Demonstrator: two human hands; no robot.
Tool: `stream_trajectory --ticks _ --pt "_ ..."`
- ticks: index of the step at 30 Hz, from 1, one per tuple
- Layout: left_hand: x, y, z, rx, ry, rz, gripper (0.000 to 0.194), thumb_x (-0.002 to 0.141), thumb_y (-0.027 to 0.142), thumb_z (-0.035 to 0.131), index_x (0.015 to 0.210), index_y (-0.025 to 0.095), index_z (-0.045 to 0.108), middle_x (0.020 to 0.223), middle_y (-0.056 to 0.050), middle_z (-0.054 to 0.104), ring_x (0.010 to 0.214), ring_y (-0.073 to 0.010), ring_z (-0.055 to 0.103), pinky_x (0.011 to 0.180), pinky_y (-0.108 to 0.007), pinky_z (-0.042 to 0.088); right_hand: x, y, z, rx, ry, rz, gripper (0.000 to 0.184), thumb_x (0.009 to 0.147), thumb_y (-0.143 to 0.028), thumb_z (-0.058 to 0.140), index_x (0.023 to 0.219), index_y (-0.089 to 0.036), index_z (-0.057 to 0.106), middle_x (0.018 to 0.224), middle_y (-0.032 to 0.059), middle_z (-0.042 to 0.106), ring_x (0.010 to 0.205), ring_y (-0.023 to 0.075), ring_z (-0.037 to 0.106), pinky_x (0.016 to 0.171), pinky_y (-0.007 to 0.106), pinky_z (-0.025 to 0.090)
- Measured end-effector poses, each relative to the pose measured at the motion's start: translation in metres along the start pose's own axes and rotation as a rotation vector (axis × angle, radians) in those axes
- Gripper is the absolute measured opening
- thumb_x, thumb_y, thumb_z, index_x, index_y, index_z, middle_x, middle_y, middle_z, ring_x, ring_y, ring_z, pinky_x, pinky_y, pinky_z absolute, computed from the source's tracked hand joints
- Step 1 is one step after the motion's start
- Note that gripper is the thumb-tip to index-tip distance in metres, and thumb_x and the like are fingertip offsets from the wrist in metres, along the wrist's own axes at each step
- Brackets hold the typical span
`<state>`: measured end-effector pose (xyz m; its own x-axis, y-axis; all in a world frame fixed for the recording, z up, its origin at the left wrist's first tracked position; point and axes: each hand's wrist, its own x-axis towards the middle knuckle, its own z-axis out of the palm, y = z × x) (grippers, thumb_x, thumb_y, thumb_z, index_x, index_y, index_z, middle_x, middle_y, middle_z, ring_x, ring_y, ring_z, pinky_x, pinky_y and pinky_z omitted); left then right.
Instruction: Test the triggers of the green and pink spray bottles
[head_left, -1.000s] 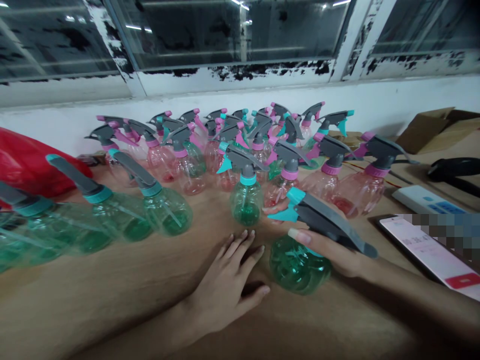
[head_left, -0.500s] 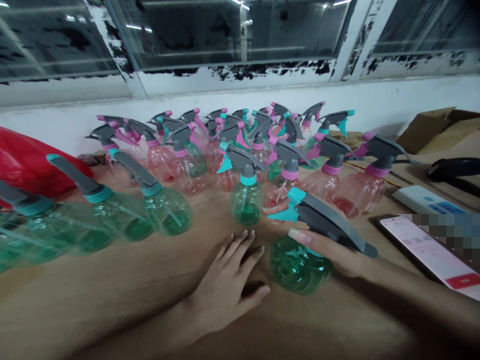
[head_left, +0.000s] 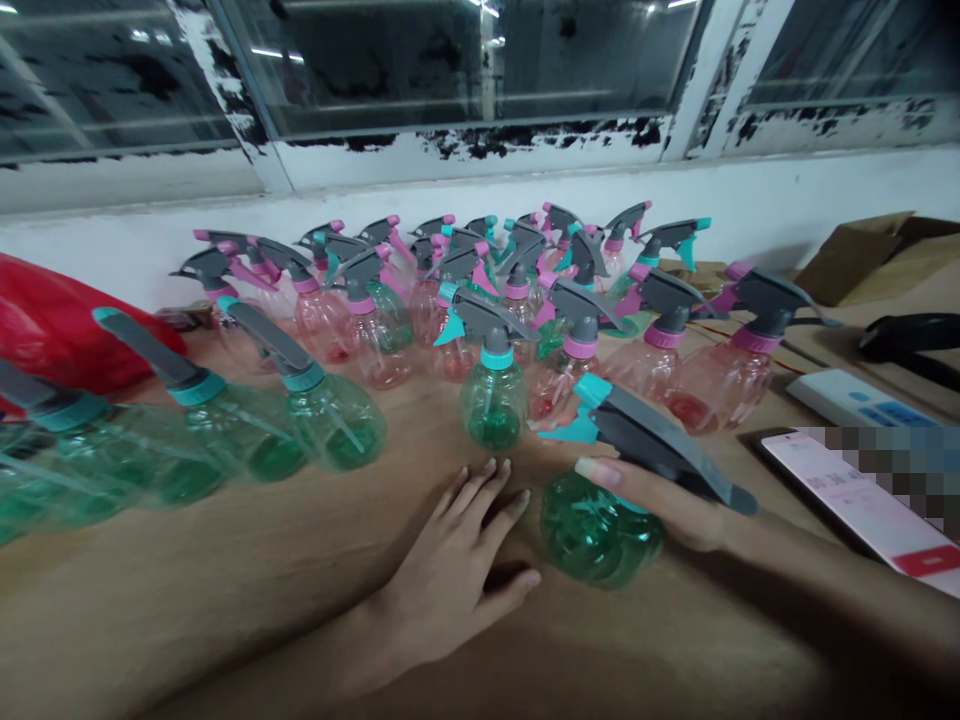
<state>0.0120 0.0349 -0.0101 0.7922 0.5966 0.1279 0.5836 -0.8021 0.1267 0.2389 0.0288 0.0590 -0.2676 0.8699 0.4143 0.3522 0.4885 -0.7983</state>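
My right hand (head_left: 660, 495) grips a green spray bottle (head_left: 600, 535) around the neck, below its grey and turquoise trigger head. The thumb lies on the near side, and the other fingers are mostly hidden behind the head. To the left of that bottle, my left hand (head_left: 465, 570) rests flat on the wooden table (head_left: 247, 600) with its fingers stretched out, holding nothing. Just beyond its fingertips another green spray bottle (head_left: 493, 405) stands upright. Pink spray bottles (head_left: 720, 385) stand behind the held one.
Green spray bottles (head_left: 337, 425) form a row at the left, near a red plastic bag (head_left: 67, 325). Several more pink and green ones crowd toward the wall. A phone (head_left: 847, 500), a white box (head_left: 855, 400) and an open cardboard box (head_left: 862, 260) lie at the right.
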Motion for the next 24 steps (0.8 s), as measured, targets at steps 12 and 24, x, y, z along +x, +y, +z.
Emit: stream_trajectory --ticks 12,24 --pt "0.0003 0.0011 -0.0027 0.003 -0.011 -0.011 0.060 0.092 0.052 0.046 0.139 0.017 0.039 0.149 -0.013 0.033 0.139 -0.0309 0.024 0.109 -0.053 0.030 0.0006 -0.0065 -0.0017 0.003 0.050 -0.011 0.031 0.082 -0.051 0.057 0.097 -0.026 0.065 0.083 0.0030 0.065 0.074 0.0204 0.061 0.066 0.034 0.050" --pt "0.0007 0.0018 -0.0010 0.013 -0.021 -0.021 0.061 0.091 0.052 0.047 0.139 0.016 0.038 0.151 -0.014 0.030 0.139 -0.0319 0.024 0.108 -0.053 0.030 -0.0006 -0.0072 -0.0022 -0.016 0.052 -0.008 0.035 0.081 -0.051 0.058 0.104 -0.026 0.064 0.087 0.0036 0.066 0.068 0.0186 0.060 0.066 0.034 0.052"
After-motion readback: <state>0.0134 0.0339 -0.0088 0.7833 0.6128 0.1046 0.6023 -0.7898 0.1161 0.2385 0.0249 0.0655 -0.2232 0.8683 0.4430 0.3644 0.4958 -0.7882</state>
